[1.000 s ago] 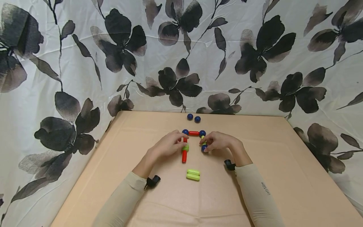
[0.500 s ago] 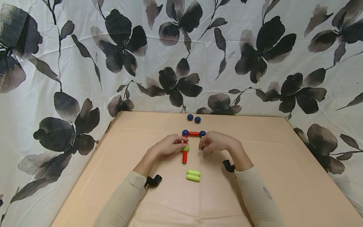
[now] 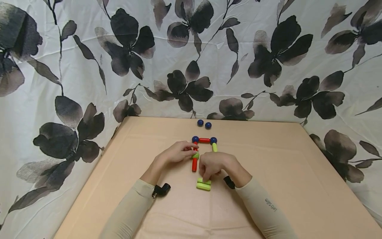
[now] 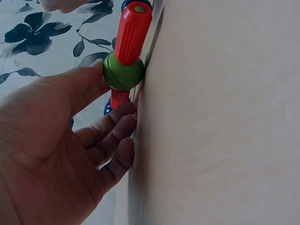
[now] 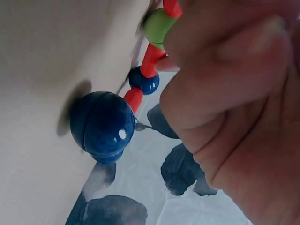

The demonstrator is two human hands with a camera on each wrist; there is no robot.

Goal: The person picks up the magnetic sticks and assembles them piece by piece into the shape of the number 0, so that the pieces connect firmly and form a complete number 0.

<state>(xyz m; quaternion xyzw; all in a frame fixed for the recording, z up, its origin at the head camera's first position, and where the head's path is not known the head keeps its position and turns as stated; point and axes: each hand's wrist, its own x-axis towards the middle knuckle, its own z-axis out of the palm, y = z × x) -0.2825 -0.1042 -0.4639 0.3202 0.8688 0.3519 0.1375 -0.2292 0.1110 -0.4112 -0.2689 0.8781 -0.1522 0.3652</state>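
Pinching the green ball point(image 4: 123, 74) joining two red sticks point(image 4: 133, 35), the left hand point(image 3: 178, 153) holds steady. Nearer and slightly right of that ball, lime sticks point(image 3: 203, 187) lie partly beneath the right hand point(image 3: 214, 164), its grip unclear; having just left the blue ball point(image 5: 101, 123) right of the green, it apparently turns to these.

We are counting five blue balls point(image 3: 200, 122) in all: four are showing in the head view, and the right wrist view is adding one close ball point(image 5: 101, 122). We are seeing just one green ball point(image 3: 195, 155). We are finding three red sticks point(image 3: 204, 140) and three yellow-green sticks point(image 3: 203, 187), which is making six sticks altogether. We are also counting one left hand point(image 3: 179, 152), one right hand point(image 3: 215, 164), two sleeves point(image 3: 128, 207), two black wrist cameras point(image 3: 162, 190), one tan table point(image 3: 268, 149) and one flowery cloth point(image 3: 232, 13).
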